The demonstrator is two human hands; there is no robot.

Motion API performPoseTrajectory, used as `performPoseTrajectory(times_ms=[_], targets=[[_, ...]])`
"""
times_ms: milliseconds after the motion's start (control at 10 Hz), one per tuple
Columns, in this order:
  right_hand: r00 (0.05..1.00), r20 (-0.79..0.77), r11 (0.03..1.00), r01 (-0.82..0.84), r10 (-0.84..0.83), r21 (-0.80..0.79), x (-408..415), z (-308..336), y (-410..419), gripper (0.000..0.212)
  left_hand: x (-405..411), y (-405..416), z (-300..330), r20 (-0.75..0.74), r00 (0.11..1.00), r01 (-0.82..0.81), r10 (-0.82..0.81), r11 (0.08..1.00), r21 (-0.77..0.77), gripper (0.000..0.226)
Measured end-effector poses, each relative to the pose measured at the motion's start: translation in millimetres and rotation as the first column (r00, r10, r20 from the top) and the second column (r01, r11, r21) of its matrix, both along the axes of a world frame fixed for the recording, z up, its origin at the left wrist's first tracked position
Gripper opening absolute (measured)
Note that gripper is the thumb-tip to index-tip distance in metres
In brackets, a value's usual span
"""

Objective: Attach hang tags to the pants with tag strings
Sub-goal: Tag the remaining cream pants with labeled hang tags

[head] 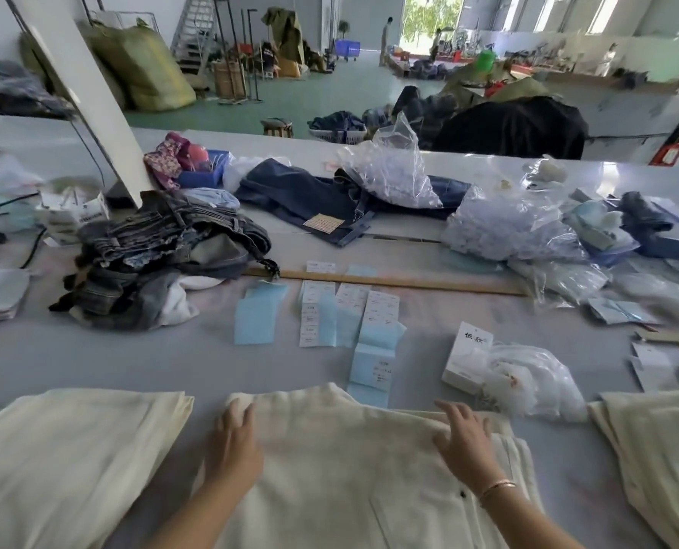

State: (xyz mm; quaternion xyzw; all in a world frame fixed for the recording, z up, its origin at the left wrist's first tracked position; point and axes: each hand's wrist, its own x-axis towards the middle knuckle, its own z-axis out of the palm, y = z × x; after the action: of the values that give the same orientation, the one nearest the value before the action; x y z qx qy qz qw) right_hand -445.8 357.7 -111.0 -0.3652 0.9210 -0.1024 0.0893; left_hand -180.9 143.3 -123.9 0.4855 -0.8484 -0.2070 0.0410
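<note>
We start with the grey work table (369,247), which runs across the whole view, and on its near edge lie the cream pants (353,461) we are working on, spread flat directly in front of us with the top edge pointing away. A finished-looking cream stack (72,461) sits just to the left and another cream pile (659,449) to the right; farther back are a heap of jeans (163,255) and a dark denim garment (310,200) under clear plastic bags (393,168). We judge the step in hand to be laying out and smoothing this pair before tagging: no tag or string is on it yet that we can see. The next move calls for reaching past the pants to the rows of white and blue hang tags (346,315) near the middle of the table, and finding a tag string, perhaps from the white box (466,358) or the plastic bag (528,382) beside it, though we cannot tell what those hold. Our left hand (237,441) rests flat on the cloth near its upper left corner, fingers straight and close together, gripping nothing. Our right hand (464,437), with a bracelet (496,489) at the wrist, lies on the upper right edge, fingers spread and extended, pressing the fabric down rather than pinching it.
</note>
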Motion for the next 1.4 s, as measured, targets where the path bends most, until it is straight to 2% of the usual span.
performPoseTrajectory(times_ms=[100, 200, 300, 400, 500, 600, 700, 800, 900, 1000, 1100, 1300, 1400], targets=[[0.939, 0.123, 0.903, 0.342, -0.320, -0.261, -3, -6, 44, 0.041, -28, 24, -2, -0.005, 0.969, 0.246, -0.248, 0.965, -0.090, 0.063], [0.628, 0.513, 0.648, 0.742, -0.585, -0.170, -24, -2, 83, 0.050, -54, 68, -10, 0.051, 0.862, 0.504, -0.504, 0.864, 0.004, 0.061], [0.224, 0.762, 0.055, 0.969, -0.608, -0.241, -25, -5, 119, 0.073, -56, 88, -33, 0.120, 0.841, 0.536, -0.527, 0.843, -0.052, 0.068], [0.550, 0.609, 0.718, 0.694, -0.572, 0.048, -18, -12, 137, 0.091, -49, 98, -34, 0.291, 0.786, 0.583, -0.546, 0.811, -0.053, 0.080], [0.484, 0.793, 0.853, 0.514, -0.370, 0.085, -19, 18, 127, 0.076, -61, 99, -28, 0.176, 0.881, 0.410, -0.439, 0.895, 0.178, 0.071], [0.430, 0.891, 0.910, 0.411, -0.145, -0.051, -1, 46, 109, 0.052, -75, 111, -1, 0.036, 0.934, 0.334, -0.355, 0.906, 0.261, 0.044], [0.549, 0.835, 0.927, 0.292, 0.040, -0.237, 49, 78, 71, 0.056, -90, 134, 47, -0.474, 0.872, 0.269, 0.120, 0.692, 0.670, 0.031], [0.672, 0.740, 0.891, 0.313, 0.037, -0.329, 96, 82, 49, 0.055, -90, 141, 73, -0.588, 0.752, 0.330, 0.298, 0.603, 0.726, 0.042], [0.771, 0.636, 0.796, 0.359, 0.042, -0.488, 136, 78, 31, 0.049, -81, 141, 90, -0.604, 0.758, 0.328, 0.248, 0.655, 0.681, 0.038], [0.749, 0.657, 0.791, 0.353, 0.081, -0.500, 141, 79, 27, 0.045, -66, 131, 85, -0.566, 0.762, 0.302, 0.316, 0.599, 0.741, 0.019], [0.781, 0.624, 0.767, 0.397, 0.006, -0.505, 135, 75, 31, 0.040, -60, 129, 78, -0.556, 0.736, 0.301, 0.386, 0.549, 0.780, 0.027], [0.815, 0.571, 0.693, 0.469, -0.101, -0.547, 134, 72, 36, 0.034, -62, 145, 82, -0.603, 0.677, 0.409, 0.423, 0.465, 0.785, 0.039], [0.775, 0.623, 0.682, 0.512, -0.104, -0.522, 129, 76, 45, 0.023, -62, 150, 84, -0.607, 0.674, 0.435, 0.421, 0.439, 0.786, 0.034]])
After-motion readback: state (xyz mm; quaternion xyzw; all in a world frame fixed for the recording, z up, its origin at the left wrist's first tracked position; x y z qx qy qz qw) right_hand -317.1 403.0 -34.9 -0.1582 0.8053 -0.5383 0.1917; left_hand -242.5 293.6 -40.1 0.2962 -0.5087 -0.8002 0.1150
